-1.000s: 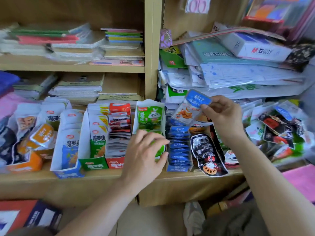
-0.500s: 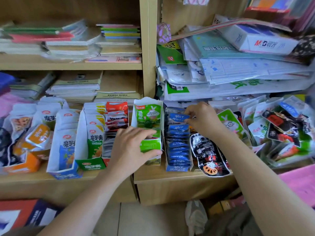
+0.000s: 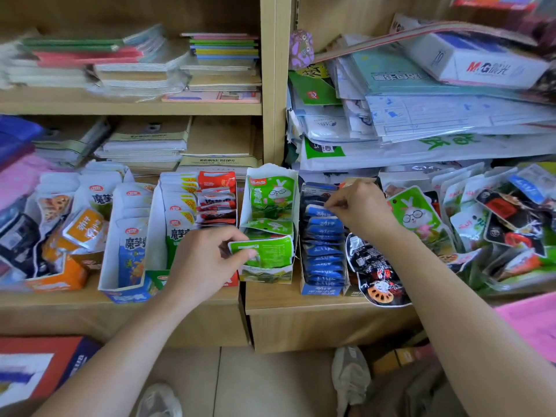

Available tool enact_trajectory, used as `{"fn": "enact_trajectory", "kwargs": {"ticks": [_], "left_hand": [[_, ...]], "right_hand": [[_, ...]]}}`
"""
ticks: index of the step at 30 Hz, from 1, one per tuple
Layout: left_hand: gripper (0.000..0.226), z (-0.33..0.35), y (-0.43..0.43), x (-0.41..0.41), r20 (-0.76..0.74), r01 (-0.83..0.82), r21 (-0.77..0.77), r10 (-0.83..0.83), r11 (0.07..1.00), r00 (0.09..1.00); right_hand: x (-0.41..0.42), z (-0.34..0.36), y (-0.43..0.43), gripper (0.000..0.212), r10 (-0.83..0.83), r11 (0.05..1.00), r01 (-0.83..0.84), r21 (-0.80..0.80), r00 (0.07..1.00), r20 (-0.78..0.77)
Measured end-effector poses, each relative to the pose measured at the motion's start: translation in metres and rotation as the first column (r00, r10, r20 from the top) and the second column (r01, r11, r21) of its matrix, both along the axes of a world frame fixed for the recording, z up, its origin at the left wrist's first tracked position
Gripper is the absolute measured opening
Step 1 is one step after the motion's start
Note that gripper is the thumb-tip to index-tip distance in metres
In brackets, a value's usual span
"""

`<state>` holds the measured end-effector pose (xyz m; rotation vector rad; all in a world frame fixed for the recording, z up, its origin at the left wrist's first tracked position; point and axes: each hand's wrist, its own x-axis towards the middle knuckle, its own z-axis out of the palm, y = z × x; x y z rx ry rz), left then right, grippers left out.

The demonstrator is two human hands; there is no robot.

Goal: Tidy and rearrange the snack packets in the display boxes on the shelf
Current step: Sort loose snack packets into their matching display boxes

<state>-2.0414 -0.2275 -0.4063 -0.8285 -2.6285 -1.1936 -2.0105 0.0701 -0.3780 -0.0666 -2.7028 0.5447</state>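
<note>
At the back of the blue row, the right fingertips [image 3: 330,203] are bunched together and pinch the top edge of a blue packet [image 3: 319,212]. A second ago that packet was held up in the air above the shelf [image 3: 301,299]; now it sits among its fellows in the blue display box [image 3: 321,289]. The right hand [image 3: 362,207] has come down with it and sits knuckles-up over the far end of the box. Across the gap, the left hand [image 3: 204,263] pinches the left edge of a green packet [image 3: 269,251] between thumb and forefinger, at the front of the green display box [image 3: 272,175]. A second ago this hand lay over that box's front with nothing clearly held, so it seems to have gone from steadying to picking. Whether the green packet is being drawn out or set upright I cannot tell. The blue row looks full and even, so that box seems close to done, while the green box holds few packets, lying crooked. Just beside the blue box a black packet [image 3: 373,266] overhangs the shelf edge. Further right a loose heap of mixed packets [image 3: 496,221] lies unsorted, a green rabbit packet [image 3: 415,212] at its near side. Most of the remaining work probably lies there.
</note>
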Motion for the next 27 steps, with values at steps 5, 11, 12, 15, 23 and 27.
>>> {"fn": "enact_trajectory", "kwargs": {"ticks": [5,11,12,15,23,27], "left_hand": [[0.025,0.005,-0.003,-0.007,0.008,0.063,-0.192,-0.063,0.979,0.998],[0.024,0.006,0.012,-0.025,-0.101,-0.013,-0.161,-0.003,0.987,0.995],[0.024,0.005,0.015,-0.028,-0.138,-0.029,-0.163,0.007,0.986,0.99],[0.03,0.003,0.023,-0.036,-0.299,-0.122,-0.181,0.064,0.976,0.952],[0.041,0.005,0.048,-0.058,-0.541,-0.278,-0.126,0.169,0.952,0.824],[0.044,0.008,0.06,-0.066,-0.49,-0.321,-0.11,0.229,0.941,0.841]], "right_hand": [[0.014,0.005,-0.007,0.02,0.015,1.0,-0.017,-0.02,0.995,-0.101],[0.058,-0.018,-0.064,0.01,0.187,0.964,-0.217,-0.156,0.964,-0.188],[0.062,-0.026,-0.069,0.009,0.204,0.965,-0.229,-0.125,0.961,-0.188],[0.07,-0.049,-0.078,0.026,0.312,0.95,-0.312,0.013,0.946,-0.088],[0.077,-0.067,-0.081,0.045,0.311,0.897,-0.326,0.299,0.945,0.098],[0.075,-0.068,-0.075,0.04,0.316,0.917,-0.316,0.244,0.948,0.044]]}}
